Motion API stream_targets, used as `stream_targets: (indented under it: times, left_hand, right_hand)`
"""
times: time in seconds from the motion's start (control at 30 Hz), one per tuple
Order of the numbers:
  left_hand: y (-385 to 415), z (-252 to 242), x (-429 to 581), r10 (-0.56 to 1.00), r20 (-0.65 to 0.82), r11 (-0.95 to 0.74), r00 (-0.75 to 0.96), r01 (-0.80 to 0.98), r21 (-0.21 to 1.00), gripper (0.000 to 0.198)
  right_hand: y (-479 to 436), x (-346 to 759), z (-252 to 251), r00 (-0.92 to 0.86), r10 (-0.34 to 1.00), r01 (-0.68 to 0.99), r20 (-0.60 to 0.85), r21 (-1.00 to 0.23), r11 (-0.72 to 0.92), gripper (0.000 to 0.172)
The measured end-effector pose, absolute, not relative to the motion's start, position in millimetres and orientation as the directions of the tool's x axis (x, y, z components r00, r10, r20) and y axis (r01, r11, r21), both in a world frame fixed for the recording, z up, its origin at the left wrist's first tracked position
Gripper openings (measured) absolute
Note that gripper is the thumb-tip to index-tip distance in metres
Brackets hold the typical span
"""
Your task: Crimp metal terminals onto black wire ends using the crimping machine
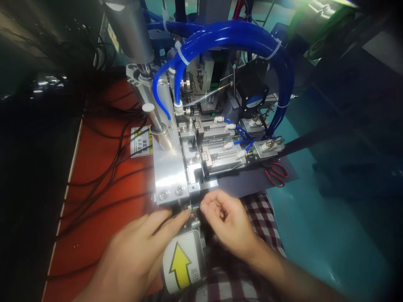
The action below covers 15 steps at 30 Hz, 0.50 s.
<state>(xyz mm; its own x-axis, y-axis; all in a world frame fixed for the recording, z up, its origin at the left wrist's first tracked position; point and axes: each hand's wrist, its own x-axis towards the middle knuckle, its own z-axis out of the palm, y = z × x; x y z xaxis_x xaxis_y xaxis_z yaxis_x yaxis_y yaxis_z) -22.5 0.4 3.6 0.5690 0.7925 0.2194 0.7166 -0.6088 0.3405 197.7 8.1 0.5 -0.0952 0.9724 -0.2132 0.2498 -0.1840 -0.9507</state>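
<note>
Thin coloured wires, with green and red strands showing, lie between my two hands at the front end of a metal fixture. My left hand comes in from the lower left, its index fingertip pressed at the wires; its thumb is mostly hidden. On the other side my right hand is curled, thumb and index finger pinched at the wires' right end. Just behind the fingertips is the machine's metal plate. Below them sits a white label with a yellow arrow on a rounded cover.
Pneumatic cylinders and thick blue hoses stand behind my hands. A metal post rises at the left. Black cables cross the orange-red surface. Red-handled scissors lie at the right.
</note>
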Motion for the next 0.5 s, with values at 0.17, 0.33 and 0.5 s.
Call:
stream_targets:
  times: [0.17, 0.33, 0.5]
  left_hand:
    - [0.2, 2.4, -24.7, 0.786, 0.21, -0.616, 0.581, 0.708, 0.345, 0.05]
    - [6.8, 4.1, -29.7, 0.721, 0.228, -0.69, 0.654, 0.652, 0.314, 0.052]
    - [8.0, 3.4, -30.9, 0.712, 0.225, -0.701, 0.666, 0.648, 0.298, 0.051]
  right_hand:
    - [5.6, 196.3, 0.9, -0.083, 0.99, 0.323, -0.118, -0.943, -0.085, 0.011]
    - [5.2, 193.2, -1.7, -0.06, 0.995, 0.363, -0.085, -0.93, -0.057, 0.012]
    - [5.7, 192.8, -1.4, -0.039, 0.996, 0.38, -0.078, -0.923, -0.058, 0.012]
